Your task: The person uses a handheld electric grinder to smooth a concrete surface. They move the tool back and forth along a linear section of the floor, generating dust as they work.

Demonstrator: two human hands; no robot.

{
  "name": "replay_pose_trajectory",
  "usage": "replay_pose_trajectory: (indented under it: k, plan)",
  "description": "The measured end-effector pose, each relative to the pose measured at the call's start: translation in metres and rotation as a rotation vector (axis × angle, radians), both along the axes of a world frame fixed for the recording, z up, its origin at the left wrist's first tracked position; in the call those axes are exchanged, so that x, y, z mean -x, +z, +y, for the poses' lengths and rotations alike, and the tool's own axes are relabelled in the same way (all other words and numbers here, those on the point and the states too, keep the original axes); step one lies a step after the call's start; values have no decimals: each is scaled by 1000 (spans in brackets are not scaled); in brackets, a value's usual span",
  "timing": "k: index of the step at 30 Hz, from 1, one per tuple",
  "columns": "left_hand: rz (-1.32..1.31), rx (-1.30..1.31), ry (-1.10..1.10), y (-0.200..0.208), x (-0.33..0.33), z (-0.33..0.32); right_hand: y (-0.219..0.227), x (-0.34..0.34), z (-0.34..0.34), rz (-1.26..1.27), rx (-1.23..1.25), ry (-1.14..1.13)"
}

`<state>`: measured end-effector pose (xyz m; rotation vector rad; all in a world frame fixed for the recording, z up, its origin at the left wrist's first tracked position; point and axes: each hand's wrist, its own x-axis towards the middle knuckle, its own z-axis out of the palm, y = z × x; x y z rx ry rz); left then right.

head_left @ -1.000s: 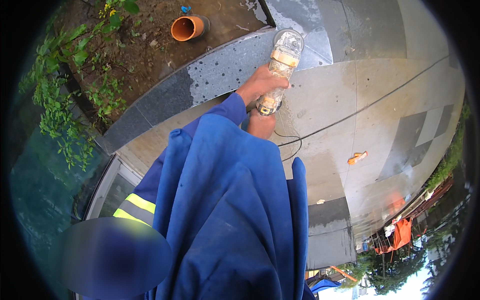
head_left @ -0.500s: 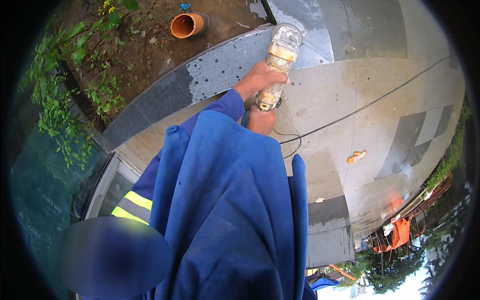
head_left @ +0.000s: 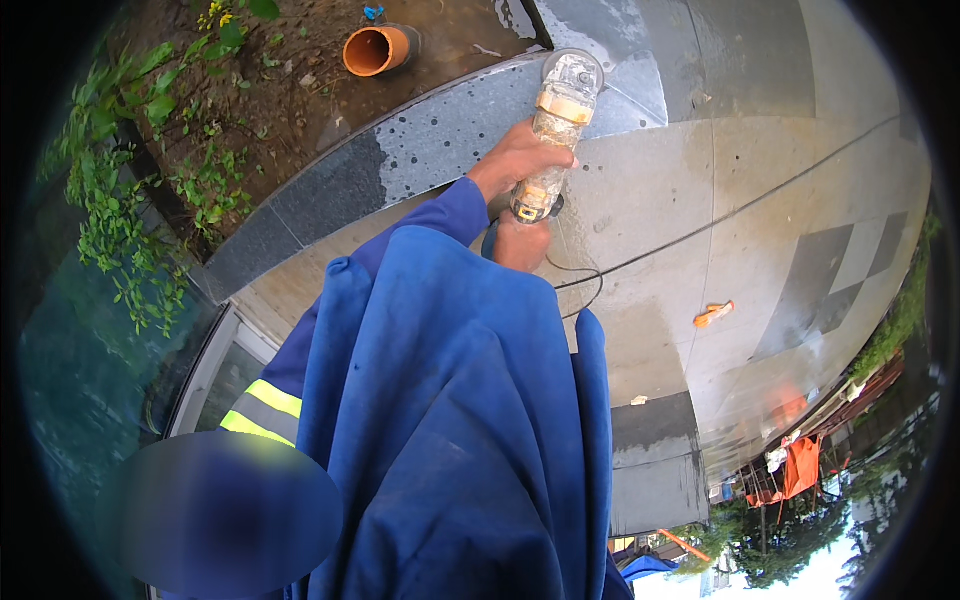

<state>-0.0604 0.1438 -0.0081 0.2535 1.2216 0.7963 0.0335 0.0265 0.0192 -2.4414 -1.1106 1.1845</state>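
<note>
Head view: person bent over pale paving, both hands out ahead on one tool, blue sleeves filling the near field.
Right hand [head_left: 522,243]: nearest to the body, just under the tool's near end; only its back shows, so I cannot tell whether its fingers are closed or loose on anything.
Left hand [head_left: 518,160]: just beyond the right one, fingers wrapped round the lower part of the bottle from its left side, thumb over the front.
Bottle [head_left: 556,130]: clear plastic with an orange band, clamped in the left hand, most of its length reaching past that hand.
Long axis: runs from the hands outward and a little rightward, near end at the right hand, far end at the round clear guard [head_left: 574,72].
Pointing: far end aims away from the body, toward the dark speckled kerb [head_left: 400,160]; it appears to lie over the seam between kerb and slab [head_left: 650,200].
Nearer hand to the far end: the left; the right sits behind at the tail.
Cable [head_left: 720,215]: thin black line leaving from beside the right hand, trailing off rightward across the slab.
Beyond the kerb: bare soil with an orange pipe [head_left: 375,50], well apart from both hands, past the left one.
Right of the hands: small orange scrap [head_left: 714,315] on the paving, well apart.
</note>
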Motion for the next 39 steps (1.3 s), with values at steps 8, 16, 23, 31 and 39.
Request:
replay_pose_trajectory:
  k: [8,16,23,31,39]
  plan:
    - [37,18,-95,6,-14,7,-4,-8,-5,-9,-6,-42]
    - [8,6,-35,8,-6,-2,-6,-2,-7,-32,-16,-48]
    - [31,50,-13,4,-3,-6,2,-5,-3,8,14,33]
    - [156,53,-33,9,-11,-20,2,-7,-22,141,-29,-69]
    - [101,100,-37,19,2,-14,-2,-8,-22,81,9,59]
